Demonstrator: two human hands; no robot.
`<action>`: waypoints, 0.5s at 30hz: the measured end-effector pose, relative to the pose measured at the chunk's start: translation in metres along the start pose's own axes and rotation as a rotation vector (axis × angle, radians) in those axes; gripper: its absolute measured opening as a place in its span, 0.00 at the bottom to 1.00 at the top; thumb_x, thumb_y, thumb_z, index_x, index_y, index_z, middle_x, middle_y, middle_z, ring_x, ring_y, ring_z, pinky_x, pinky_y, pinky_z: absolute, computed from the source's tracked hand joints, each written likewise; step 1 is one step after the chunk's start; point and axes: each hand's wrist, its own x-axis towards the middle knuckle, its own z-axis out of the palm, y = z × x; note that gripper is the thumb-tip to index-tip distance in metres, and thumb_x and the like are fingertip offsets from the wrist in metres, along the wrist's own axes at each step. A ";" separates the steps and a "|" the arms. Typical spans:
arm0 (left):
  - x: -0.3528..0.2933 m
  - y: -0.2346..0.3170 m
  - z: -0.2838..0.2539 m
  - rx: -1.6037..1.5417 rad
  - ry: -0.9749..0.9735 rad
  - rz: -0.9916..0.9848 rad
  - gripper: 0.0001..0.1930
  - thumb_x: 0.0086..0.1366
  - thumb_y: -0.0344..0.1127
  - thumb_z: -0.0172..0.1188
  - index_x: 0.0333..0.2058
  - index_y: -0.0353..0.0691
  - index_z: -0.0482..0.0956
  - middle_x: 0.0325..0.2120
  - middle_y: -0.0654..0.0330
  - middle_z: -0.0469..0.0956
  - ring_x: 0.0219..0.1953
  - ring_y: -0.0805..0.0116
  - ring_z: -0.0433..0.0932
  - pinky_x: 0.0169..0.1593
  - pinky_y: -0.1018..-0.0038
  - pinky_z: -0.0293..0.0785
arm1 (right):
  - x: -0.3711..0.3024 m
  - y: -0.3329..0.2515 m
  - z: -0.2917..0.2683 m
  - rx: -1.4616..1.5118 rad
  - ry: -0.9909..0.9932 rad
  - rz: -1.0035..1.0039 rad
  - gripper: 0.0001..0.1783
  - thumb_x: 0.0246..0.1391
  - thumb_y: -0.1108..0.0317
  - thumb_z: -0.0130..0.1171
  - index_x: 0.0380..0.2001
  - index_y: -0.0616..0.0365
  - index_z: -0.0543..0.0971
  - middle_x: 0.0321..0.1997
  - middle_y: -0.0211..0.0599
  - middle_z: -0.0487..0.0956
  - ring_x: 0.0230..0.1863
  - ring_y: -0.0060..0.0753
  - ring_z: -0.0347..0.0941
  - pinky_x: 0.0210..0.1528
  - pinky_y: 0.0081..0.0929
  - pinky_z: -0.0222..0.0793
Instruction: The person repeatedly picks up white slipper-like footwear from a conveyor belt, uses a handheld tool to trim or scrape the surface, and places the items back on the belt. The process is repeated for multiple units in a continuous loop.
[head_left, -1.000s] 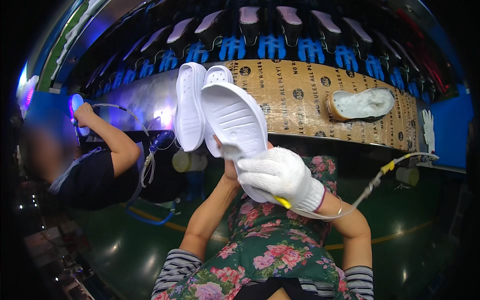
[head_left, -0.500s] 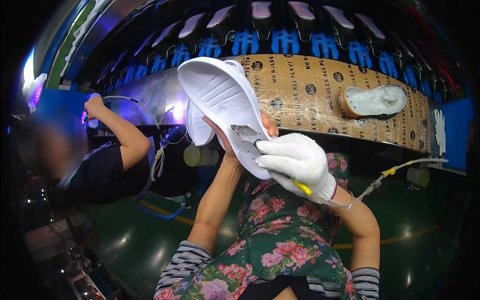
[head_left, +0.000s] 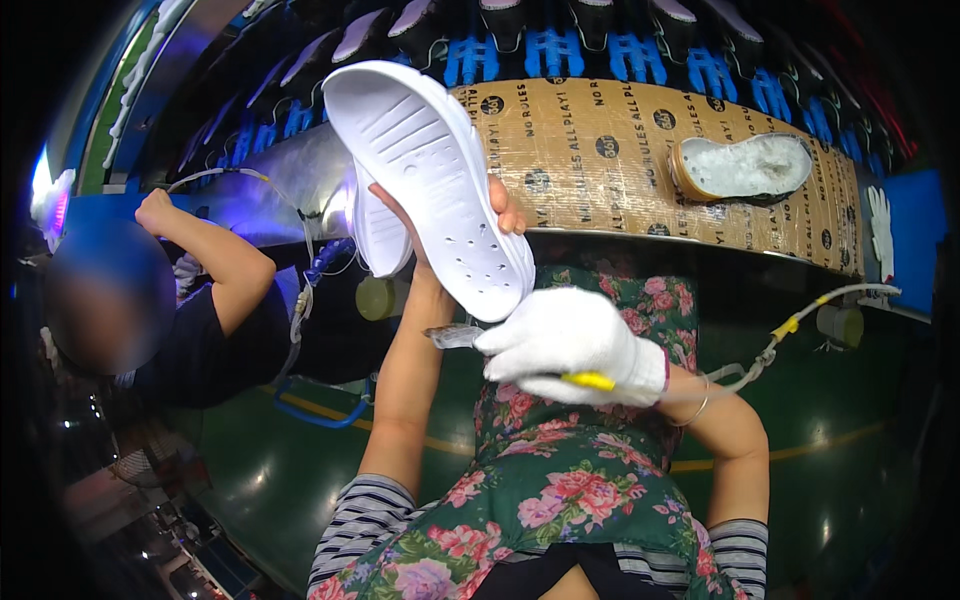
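Observation:
A white shoe sole (head_left: 430, 170) is tilted up in front of me, its grooved, hole-dotted inner face toward me. My left hand (head_left: 505, 207), bare, grips it around its middle, fingers showing on the right edge. Behind it is a second white sole (head_left: 378, 235), partly hidden; I cannot tell whether the same hand holds it. My right hand (head_left: 570, 345), in a white knit glove, is closed around a brush (head_left: 455, 337) with a yellow handle. The brush's wet-looking tip points left, just below the sole's heel end and apart from it. A clear tube (head_left: 755, 365) trails from the handle.
A bench covered in printed brown cardboard (head_left: 570, 195) holds a tan-edged sole with a smeared whitish top (head_left: 745, 167). Beyond it stand black shoe uppers (head_left: 740, 35) on blue racks (head_left: 555, 55). A white glove (head_left: 880, 230) hangs at right. A co-worker's arm (head_left: 225, 265) reaches in at left.
The brush has come off the sole's heel area and moved down and left. My left hand has shifted the sole up and slightly left.

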 end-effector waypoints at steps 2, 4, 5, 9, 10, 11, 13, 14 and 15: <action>0.001 0.003 -0.006 0.023 -0.035 -0.036 0.67 0.49 0.97 0.35 0.63 0.36 0.73 0.39 0.41 0.81 0.35 0.49 0.79 0.46 0.51 0.72 | 0.006 -0.001 -0.012 -0.058 0.040 0.094 0.18 0.43 0.73 0.76 0.40 0.49 0.88 0.47 0.40 0.89 0.42 0.44 0.85 0.42 0.38 0.81; 0.011 0.006 0.001 0.026 -0.103 -0.079 0.68 0.49 0.98 0.35 0.63 0.36 0.73 0.38 0.40 0.81 0.35 0.49 0.80 0.45 0.51 0.73 | 0.002 0.005 -0.009 -0.323 0.154 0.097 0.17 0.43 0.74 0.75 0.40 0.50 0.88 0.46 0.41 0.89 0.40 0.44 0.86 0.41 0.38 0.81; 0.016 0.005 0.006 0.053 -0.108 -0.086 0.69 0.49 0.98 0.35 0.63 0.33 0.72 0.37 0.38 0.81 0.35 0.47 0.81 0.42 0.51 0.76 | -0.002 0.005 -0.004 -0.367 0.143 0.056 0.17 0.43 0.73 0.75 0.40 0.51 0.88 0.46 0.42 0.88 0.40 0.45 0.86 0.40 0.38 0.81; 0.024 0.013 -0.009 0.177 -0.153 -0.225 0.70 0.48 0.97 0.38 0.63 0.31 0.71 0.37 0.37 0.81 0.37 0.45 0.85 0.36 0.53 0.83 | -0.006 -0.004 0.006 -0.266 -0.014 0.051 0.18 0.44 0.72 0.73 0.42 0.54 0.87 0.48 0.42 0.88 0.41 0.47 0.86 0.41 0.39 0.81; 0.024 0.013 -0.011 0.146 -0.173 -0.266 0.69 0.48 0.97 0.39 0.64 0.31 0.70 0.38 0.37 0.81 0.37 0.45 0.85 0.36 0.53 0.84 | -0.007 -0.001 0.006 -0.156 -0.025 0.027 0.18 0.44 0.72 0.73 0.43 0.54 0.87 0.48 0.42 0.88 0.41 0.47 0.86 0.42 0.40 0.81; 0.023 0.011 -0.012 0.114 -0.194 -0.307 0.69 0.48 0.97 0.40 0.64 0.31 0.70 0.38 0.36 0.81 0.37 0.45 0.85 0.36 0.52 0.84 | -0.009 -0.004 0.004 -0.082 -0.021 0.048 0.19 0.42 0.71 0.75 0.42 0.51 0.87 0.47 0.38 0.88 0.40 0.44 0.85 0.40 0.39 0.81; 0.025 0.009 -0.013 0.050 -0.223 -0.401 0.66 0.51 0.93 0.47 0.67 0.33 0.69 0.42 0.35 0.82 0.38 0.42 0.86 0.38 0.49 0.87 | -0.009 -0.005 0.002 -0.035 -0.011 0.043 0.24 0.37 0.70 0.78 0.43 0.47 0.87 0.46 0.36 0.88 0.40 0.42 0.84 0.39 0.38 0.81; 0.021 0.009 -0.014 0.061 -0.141 -0.452 0.66 0.50 0.93 0.49 0.69 0.35 0.68 0.44 0.35 0.81 0.38 0.42 0.86 0.37 0.49 0.87 | -0.007 -0.007 -0.002 -0.129 -0.015 0.035 0.20 0.42 0.71 0.76 0.43 0.50 0.87 0.47 0.38 0.87 0.40 0.43 0.84 0.39 0.38 0.81; 0.018 0.009 -0.016 0.074 -0.062 -0.502 0.67 0.49 0.93 0.51 0.70 0.37 0.67 0.46 0.34 0.80 0.38 0.41 0.87 0.36 0.49 0.87 | -0.007 -0.004 -0.001 -0.254 0.004 0.016 0.18 0.43 0.71 0.75 0.42 0.52 0.87 0.47 0.39 0.87 0.40 0.43 0.84 0.39 0.38 0.81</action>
